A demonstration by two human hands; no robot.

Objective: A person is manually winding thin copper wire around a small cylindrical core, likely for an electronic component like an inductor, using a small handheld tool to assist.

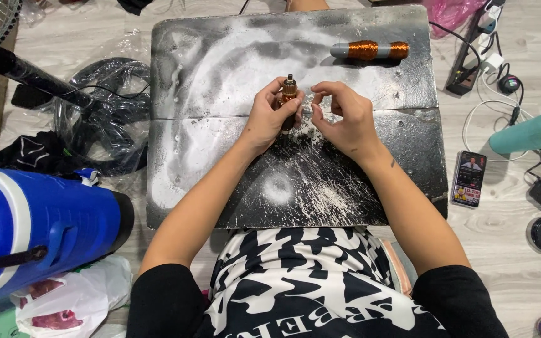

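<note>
Pale wood-look floor point(508, 275) under a scuffed black board point(220, 181), lit evenly, perhaps from overhead.

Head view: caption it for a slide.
Left hand holds a small copper coil over a black board; right hand pinches beside it.

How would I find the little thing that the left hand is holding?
Look at the big dark work board, dusted with white, in front of the person. Near its middle, the left hand grips a small motor rotor wound with copper wire, its metal shaft tip pointing away. Unlike the long grey spool of copper wire lying alone at the far edge, it is short and held.
</note>
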